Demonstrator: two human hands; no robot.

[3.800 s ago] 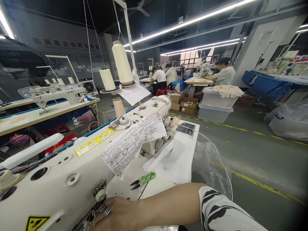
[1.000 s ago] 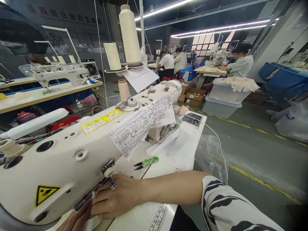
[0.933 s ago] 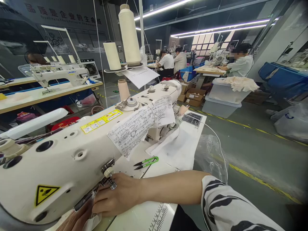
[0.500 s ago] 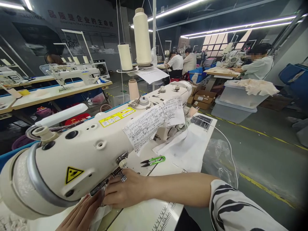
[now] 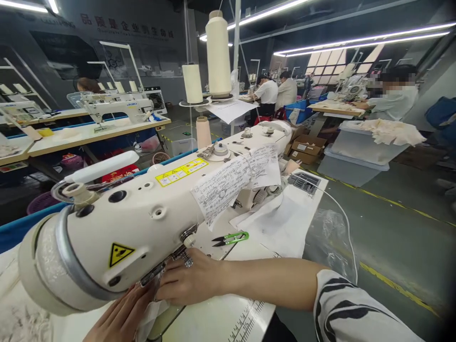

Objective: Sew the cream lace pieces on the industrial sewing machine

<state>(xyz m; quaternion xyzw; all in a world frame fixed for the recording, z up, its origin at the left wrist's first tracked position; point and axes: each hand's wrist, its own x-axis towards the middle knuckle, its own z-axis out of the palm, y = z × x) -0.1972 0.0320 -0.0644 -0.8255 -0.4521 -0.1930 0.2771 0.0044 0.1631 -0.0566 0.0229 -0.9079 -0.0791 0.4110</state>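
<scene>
My right hand (image 5: 188, 285) reaches under the head of the cream sewing machine (image 5: 142, 223). Its fingers are pressed together in a pinch at the needle area, on a piece of white fabric (image 5: 151, 316). My left hand (image 5: 121, 316) lies at the bottom edge with fingers stretched flat on the same fabric, just left of the needle. The needle itself is hidden behind the machine head. Green thread snips (image 5: 230, 237) lie on the table a little beyond my right wrist. My right forearm wears a black-and-white striped sleeve (image 5: 352, 313).
Handwritten paper notes (image 5: 238, 178) hang over the machine arm. Two cream thread cones (image 5: 218, 54) stand on the rack behind. A clear plastic bag (image 5: 331, 237) hangs off the table's right edge. Another sewing machine (image 5: 114, 104) sits at left, and people work at benches further back.
The view has swung left and down, so the machine head and my left hand show more. Both hands stay at the needle area on the fabric.
</scene>
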